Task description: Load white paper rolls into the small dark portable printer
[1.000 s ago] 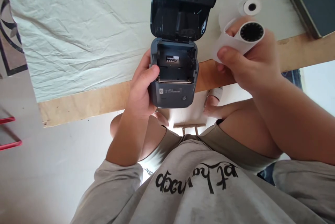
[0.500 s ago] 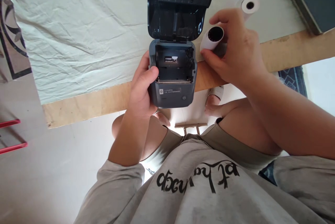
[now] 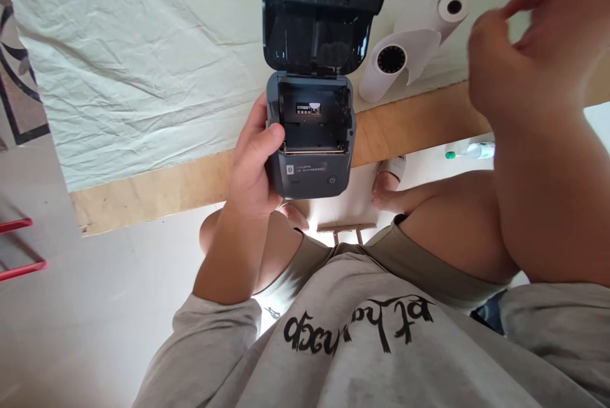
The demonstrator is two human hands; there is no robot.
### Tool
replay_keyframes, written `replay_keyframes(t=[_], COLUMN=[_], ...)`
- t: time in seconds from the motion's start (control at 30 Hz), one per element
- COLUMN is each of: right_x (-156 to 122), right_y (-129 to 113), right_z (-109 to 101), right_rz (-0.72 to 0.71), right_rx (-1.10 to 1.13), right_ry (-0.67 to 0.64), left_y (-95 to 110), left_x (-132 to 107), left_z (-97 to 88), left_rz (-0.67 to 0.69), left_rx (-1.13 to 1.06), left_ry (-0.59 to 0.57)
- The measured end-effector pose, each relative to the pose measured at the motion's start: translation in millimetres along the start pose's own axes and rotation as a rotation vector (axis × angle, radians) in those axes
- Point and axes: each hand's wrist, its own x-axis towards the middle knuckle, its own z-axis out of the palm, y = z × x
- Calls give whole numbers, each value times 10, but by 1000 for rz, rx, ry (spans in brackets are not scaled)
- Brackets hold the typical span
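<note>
My left hand point(image 3: 255, 157) grips a dark grey label printer point(image 3: 309, 176) by its left side, thumb on top of the edge. The printer's black lid point(image 3: 317, 33) is swung up, and its paper bay shows no roll inside. To the right of the lid, a white paper roll point(image 3: 376, 77) with a black core lies on the cloth, a strip of paper loose from it. Another white roll point(image 3: 450, 17) sits just behind. My right hand point(image 3: 538, 27) is raised at the upper right, away from both rolls. Its fingers are apart, slightly blurred, with nothing in them.
A pale green wrinkled cloth point(image 3: 152, 58) covers the table, whose bare wooden edge point(image 3: 152, 189) runs along the front. Below it are my legs and a bottle with a green cap point(image 3: 476, 150) on the floor. Red bars point(image 3: 21, 268) show at far left.
My right hand has let go of the paper roll and moved up and right. The roll stays on the cloth, its loose paper now visible. The left hand still holds the printer.
</note>
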Motion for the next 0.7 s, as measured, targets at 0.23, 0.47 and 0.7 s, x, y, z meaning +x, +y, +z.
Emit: replay_keyframes(t=[0.23,0.47,0.7], right_x=[42,62,-13], right_y=[-27,-100,-116], right_z=[140,96,62], right_rz=[103,127,90], right_rx=[-144,-199,-184], right_ry=[-247,-238,-287], left_y=[0,-28,-62], left_x=[23,16,37], left_z=[30,2,-68], left_rz=[-18,-7,19], left_rx=[38,40,21], left_ry=[4,-19,-55])
